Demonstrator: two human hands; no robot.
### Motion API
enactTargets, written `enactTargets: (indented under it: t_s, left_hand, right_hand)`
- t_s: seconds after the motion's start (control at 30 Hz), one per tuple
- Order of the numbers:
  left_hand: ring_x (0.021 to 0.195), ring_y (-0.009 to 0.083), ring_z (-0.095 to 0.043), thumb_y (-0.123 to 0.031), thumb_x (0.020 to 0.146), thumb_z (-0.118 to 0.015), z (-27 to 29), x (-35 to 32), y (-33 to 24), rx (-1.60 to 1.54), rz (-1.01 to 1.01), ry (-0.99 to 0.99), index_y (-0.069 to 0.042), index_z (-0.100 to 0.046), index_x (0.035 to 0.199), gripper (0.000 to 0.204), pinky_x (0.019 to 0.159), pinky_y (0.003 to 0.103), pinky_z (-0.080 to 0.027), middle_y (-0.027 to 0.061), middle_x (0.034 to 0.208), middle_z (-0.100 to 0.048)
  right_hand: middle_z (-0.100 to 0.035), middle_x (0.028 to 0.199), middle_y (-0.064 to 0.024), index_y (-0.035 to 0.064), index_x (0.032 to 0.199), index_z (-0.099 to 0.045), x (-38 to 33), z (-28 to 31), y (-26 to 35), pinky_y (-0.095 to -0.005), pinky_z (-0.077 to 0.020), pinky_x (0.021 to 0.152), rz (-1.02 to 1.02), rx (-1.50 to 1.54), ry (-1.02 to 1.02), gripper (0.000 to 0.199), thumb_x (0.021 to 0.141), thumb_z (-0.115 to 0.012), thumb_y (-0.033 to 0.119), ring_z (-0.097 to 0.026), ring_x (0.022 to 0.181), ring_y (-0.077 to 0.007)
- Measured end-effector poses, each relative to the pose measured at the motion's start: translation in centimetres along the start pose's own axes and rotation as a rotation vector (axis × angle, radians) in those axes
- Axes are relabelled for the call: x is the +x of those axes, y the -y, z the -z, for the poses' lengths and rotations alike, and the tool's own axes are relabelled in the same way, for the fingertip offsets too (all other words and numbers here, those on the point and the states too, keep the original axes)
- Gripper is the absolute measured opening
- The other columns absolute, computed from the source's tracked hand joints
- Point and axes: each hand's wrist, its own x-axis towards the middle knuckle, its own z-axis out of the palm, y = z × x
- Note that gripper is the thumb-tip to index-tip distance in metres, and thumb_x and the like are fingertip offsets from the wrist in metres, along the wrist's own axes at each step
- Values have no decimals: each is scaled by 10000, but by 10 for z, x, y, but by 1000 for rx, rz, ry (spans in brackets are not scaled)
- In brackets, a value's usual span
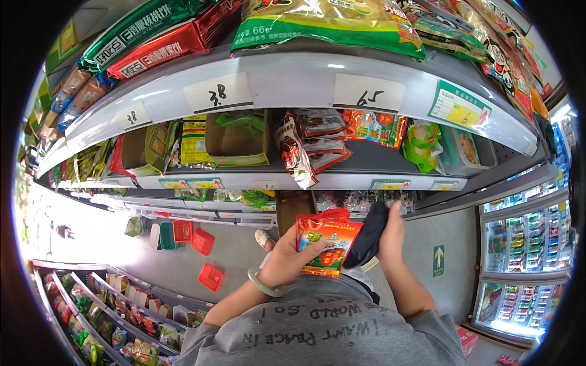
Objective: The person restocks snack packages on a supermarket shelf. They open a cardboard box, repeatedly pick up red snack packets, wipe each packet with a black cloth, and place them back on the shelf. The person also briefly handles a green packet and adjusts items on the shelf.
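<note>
My left hand, with a pale bangle on its wrist, is closed around red and orange snack packets in front of my chest. At least two packets seem stacked there. My right hand is wrapped round a dark, soft piece of black cloth, which lies against the packets' right side. Ahead, on the middle shelf, stand an open brown carton, a pile of dark red packets and a row of red-orange packets much like those I hold.
Large snack bags lie on the upper shelf, above its white price-label edge. Red baskets sit on the floor to the left. Lit drink fridges stand at the right, and lower shelves of packets run behind me at left.
</note>
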Motion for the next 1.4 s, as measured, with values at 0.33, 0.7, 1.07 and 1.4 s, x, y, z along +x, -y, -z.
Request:
enactTargets:
  t_s: [0.33, 0.7, 1.07, 1.4]
  left_hand:
    - [1113, 167, -603, -130, 1004, -558, 0, 15, 28, -280, 67, -191, -47, -394, 1381, 420, 927, 345, -531, 84, 1243, -590]
    - [968, 157, -692, -221, 956, -659, 67, 34, 32, -94, 441, -55, -75, -501, 1302, 407, 838, 331, -592, 61, 1148, -665]
    - [1006, 144, -673, -317, 953, -659, 84, 43, 34, -104, 488, -12, -98, -532, 1284, 418, 859, 339, -583, 46, 1115, -669]
    - [991, 109, -672, -319, 985, -605, 94, 49, 47, -87, 426, -29, -113, -568, 1271, 354, 829, 284, -582, 13, 1113, -680]
  right_hand:
    - [-576, 1319, -135, 4, 1400, -416, -30, -23, -33, -361, -477, 994, -548, 391, 482, 678, 1023, -366, 565, -583, 1189, -222]
    - [-669, 1148, -65, -6, 1233, -602, 4, 0, -34, -305, -481, 938, -199, -487, 888, 414, 932, -690, 263, -597, 1060, -125]
    - [-673, 1120, -53, -19, 1229, -598, 16, 19, -56, -279, -489, 903, -295, -425, 830, 451, 889, -741, 240, -603, 994, -105]
    - [-706, 1017, -43, -25, 1138, -665, 24, 23, -69, -249, -506, 813, -427, -230, 484, 387, 929, -700, 299, -623, 894, -78]
